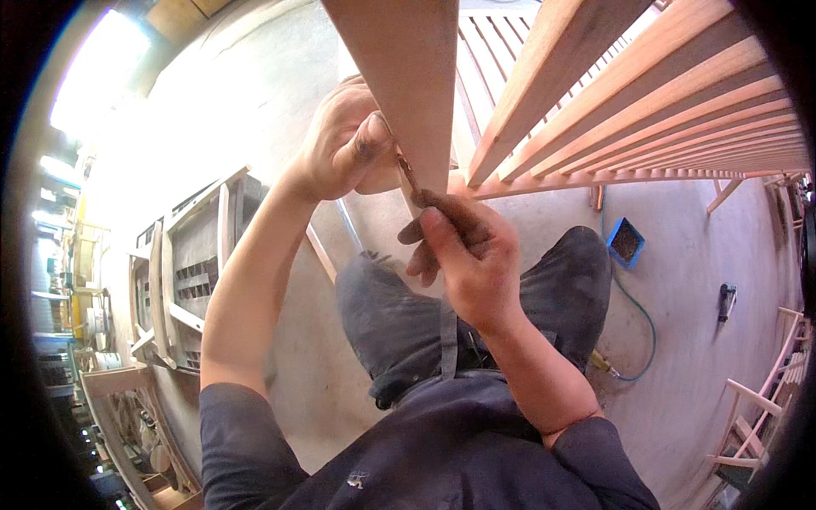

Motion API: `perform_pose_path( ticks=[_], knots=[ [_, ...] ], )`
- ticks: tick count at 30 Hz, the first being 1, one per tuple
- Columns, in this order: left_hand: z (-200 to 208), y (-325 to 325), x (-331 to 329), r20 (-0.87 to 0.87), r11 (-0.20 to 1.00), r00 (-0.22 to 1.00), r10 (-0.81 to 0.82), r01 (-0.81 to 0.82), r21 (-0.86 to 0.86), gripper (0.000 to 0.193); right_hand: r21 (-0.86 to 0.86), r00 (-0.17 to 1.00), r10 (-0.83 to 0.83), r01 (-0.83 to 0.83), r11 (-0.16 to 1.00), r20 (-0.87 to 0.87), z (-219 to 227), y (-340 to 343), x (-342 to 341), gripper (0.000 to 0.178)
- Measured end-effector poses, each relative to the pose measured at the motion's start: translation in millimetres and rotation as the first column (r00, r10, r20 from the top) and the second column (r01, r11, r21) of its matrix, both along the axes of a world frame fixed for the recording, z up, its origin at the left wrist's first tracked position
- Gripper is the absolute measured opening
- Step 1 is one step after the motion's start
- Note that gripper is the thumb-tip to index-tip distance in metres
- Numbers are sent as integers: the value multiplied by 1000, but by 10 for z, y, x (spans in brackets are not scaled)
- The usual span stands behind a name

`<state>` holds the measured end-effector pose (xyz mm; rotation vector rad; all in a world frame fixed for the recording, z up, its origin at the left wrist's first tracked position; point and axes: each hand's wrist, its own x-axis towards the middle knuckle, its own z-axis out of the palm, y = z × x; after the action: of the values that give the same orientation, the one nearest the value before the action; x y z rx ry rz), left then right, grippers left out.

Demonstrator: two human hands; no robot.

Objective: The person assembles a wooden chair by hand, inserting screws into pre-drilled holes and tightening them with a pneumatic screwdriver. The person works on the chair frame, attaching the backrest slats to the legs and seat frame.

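A wide, smooth wooden board [404, 76] rises in front of me, its lower end narrowing between my hands. My left hand [344, 144] is closed at the board's left edge, the thumb bent against it and the other fingers partly hidden behind. Below and to the right, my right hand [472, 255] pinches a thin, dark reddish-brown strip [406, 172] between thumb and forefinger. The strip's upper end meets the board's edge close to my left fingers. Its exact kind is too small to make out. Dark smudges mark the fingers of both hands.
Long wooden slats [612, 93] fan out from a rail at upper right. On the concrete floor are a blue tray [626, 243] of dark bits, a teal hose [650, 327] and a black tool [726, 302]. Wooden frames [174, 280] stand left; a chair-like frame [752, 416] stands right.
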<state>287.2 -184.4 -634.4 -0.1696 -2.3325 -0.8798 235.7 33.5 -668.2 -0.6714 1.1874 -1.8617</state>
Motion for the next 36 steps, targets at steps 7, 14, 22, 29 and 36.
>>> perform_pose_path(
  ticks=[7,14,22,29,36],
  knots=[
    [-71,33,-49,-59,999,998,-13,15,37,75,-38,999,-48,49,998,12,85,-42,164,25],
    [-36,93,-114,-95,999,995,-4,8,44,78,-156,974,-204,218,963,103,-69,-168,395,26],
    [-56,67,-109,-76,998,997,-22,27,56,79,-24,997,-67,66,998,-35,-49,-13,52,25],
    [-35,94,-61,-56,999,998,18,-16,41,81,-114,986,-168,166,979,-9,-54,-118,282,26],
    [-52,96,-109,-78,999,997,-14,17,40,83,-108,958,-111,144,984,264,-49,-133,361,28]
  ],
)
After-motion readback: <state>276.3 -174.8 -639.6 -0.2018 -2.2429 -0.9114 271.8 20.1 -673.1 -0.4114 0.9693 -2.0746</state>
